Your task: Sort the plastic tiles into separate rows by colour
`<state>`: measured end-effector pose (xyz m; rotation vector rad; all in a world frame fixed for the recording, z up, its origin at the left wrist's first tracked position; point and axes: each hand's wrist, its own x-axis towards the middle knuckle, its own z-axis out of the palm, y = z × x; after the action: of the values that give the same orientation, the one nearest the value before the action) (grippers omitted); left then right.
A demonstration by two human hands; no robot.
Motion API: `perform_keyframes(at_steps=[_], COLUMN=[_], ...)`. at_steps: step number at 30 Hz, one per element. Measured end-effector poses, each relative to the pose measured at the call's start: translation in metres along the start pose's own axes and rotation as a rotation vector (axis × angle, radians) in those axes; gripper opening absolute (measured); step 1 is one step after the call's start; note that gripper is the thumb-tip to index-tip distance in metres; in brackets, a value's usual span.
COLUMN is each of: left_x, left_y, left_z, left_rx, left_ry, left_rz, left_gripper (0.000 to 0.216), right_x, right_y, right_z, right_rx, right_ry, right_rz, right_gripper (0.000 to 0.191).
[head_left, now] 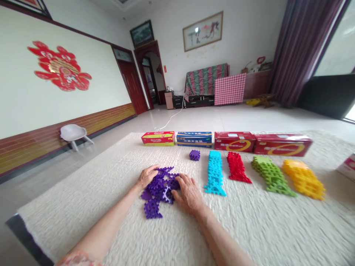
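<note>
A loose pile of purple interlocking plastic tiles lies on the textured cream cover in front of me, its pieces overlapping at odd angles. On the pile's left edge rests my left hand, fingers stretched over the tiles. My right hand touches the right edge, with thumb and fingers apart; whether a tile sits under the fingertips is hidden. One tile sticks out at the near side. Beyond the hands stands a small neat purple stack.
To the right lie leaning rows of tiles: light blue, red, green and yellow. Behind them stand a red-and-yellow box, a blue box and two dark red boxes. A white chair is on the floor at left.
</note>
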<state>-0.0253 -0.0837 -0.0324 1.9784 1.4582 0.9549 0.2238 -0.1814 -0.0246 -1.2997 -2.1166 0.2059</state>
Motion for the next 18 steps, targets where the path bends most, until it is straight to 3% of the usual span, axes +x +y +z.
perform_keyframes(at_steps=[12, 18], left_x=[-0.0012, 0.0000], left_y=[0.0043, 0.0017], left_z=[-0.0008, 0.0013], left_rx=[0.030, 0.033], left_ry=[0.018, 0.042], left_rz=[-0.013, -0.016], left_gripper=[0.042, 0.041], right_x=[-0.0025, -0.0055], right_y=[0.0042, 0.0044], right_z=[0.0029, 0.0009], right_rx=[0.045, 0.076], right_ry=[0.010, -0.015], right_rz=[0.004, 0.008], right_gripper=[0.042, 0.053])
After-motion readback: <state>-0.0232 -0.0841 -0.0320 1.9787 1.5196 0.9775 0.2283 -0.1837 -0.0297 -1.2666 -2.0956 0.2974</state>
